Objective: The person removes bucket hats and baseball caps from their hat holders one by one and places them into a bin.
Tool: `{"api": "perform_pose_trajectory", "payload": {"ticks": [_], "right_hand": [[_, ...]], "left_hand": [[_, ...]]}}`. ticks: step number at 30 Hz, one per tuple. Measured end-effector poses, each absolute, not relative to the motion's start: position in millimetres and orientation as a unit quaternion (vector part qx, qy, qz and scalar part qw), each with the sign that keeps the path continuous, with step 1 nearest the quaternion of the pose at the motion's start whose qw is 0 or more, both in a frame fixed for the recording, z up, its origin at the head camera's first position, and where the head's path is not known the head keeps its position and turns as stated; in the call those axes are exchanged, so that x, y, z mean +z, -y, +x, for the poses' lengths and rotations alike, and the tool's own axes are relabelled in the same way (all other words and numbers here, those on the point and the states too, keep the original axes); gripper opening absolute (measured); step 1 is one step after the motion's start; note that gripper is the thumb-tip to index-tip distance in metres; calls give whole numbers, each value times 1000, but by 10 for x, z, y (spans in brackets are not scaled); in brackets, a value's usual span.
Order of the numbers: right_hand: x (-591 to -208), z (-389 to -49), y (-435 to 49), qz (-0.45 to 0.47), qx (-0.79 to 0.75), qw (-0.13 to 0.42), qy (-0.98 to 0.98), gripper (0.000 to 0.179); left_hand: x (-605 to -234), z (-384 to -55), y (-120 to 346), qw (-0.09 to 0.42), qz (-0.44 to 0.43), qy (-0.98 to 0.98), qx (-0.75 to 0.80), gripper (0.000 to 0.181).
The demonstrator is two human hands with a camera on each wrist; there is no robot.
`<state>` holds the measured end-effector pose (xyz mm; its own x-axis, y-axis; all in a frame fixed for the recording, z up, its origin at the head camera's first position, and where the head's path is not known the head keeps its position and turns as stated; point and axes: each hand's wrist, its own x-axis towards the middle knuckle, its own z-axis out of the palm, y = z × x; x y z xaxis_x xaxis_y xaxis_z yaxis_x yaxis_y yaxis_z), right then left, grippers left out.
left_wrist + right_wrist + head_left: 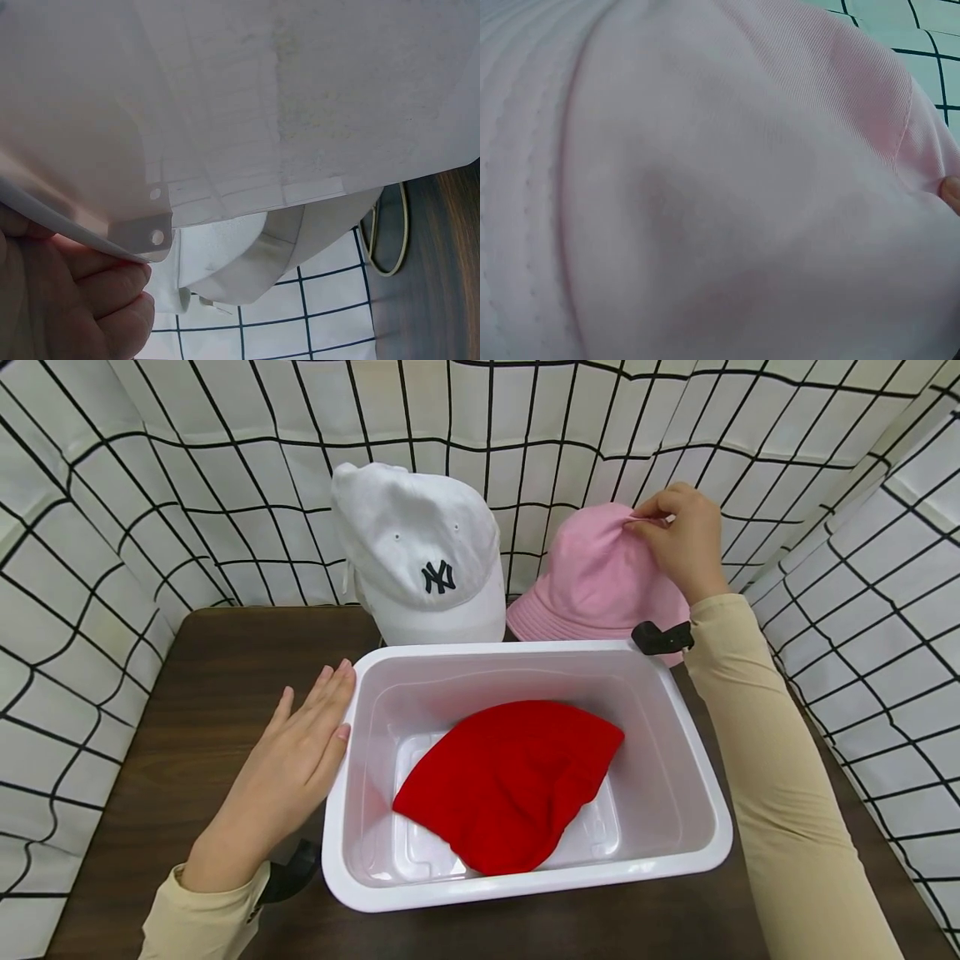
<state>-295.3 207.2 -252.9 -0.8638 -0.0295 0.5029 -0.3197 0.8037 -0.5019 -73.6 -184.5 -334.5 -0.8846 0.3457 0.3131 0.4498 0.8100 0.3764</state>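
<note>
My right hand pinches the crown of a pink bucket hat between thumb and fingers, behind the right end of a white plastic basin. That hat fills most of the right wrist view, with a fingertip at its right edge. My left hand lies with extended fingers along the basin's left rim; from the left wrist view its fingers touch the rim's underside. Inside the basin lies a folded red hat.
A white baseball cap with a dark NY emblem stands behind the basin, left of the pink hat. Everything sits on a dark wood table. White cloth with a black grid surrounds the table at the back and sides.
</note>
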Motion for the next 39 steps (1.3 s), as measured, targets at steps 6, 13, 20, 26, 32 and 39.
{"api": "perform_pose_trajectory", "payload": {"ticks": [6, 13, 20, 26, 32, 39], "right_hand": [[-2523, -2935, -2076, 79, 328, 236, 911, 15], [-2503, -2920, -2109, 73, 351, 205, 911, 10], [-2488, -2901, -2129, 82, 364, 231, 899, 22], [-2463, -2900, -2137, 99, 380, 259, 882, 21], [-2437, -2887, -2146, 111, 380, 283, 874, 21], [-2372, -2862, -2146, 120, 376, 315, 863, 11]], "left_hand": [[-3347, -730, 1849, 116, -209, 945, -223, 55], [-3357, -724, 1850, 114, -204, 946, -224, 56], [-3362, -729, 1846, 115, -208, 946, -222, 56], [-3363, -730, 1842, 118, -208, 946, -221, 56], [-3361, -731, 1841, 119, -208, 946, -220, 56], [-3359, -728, 1841, 121, -207, 946, -220, 55]]}}
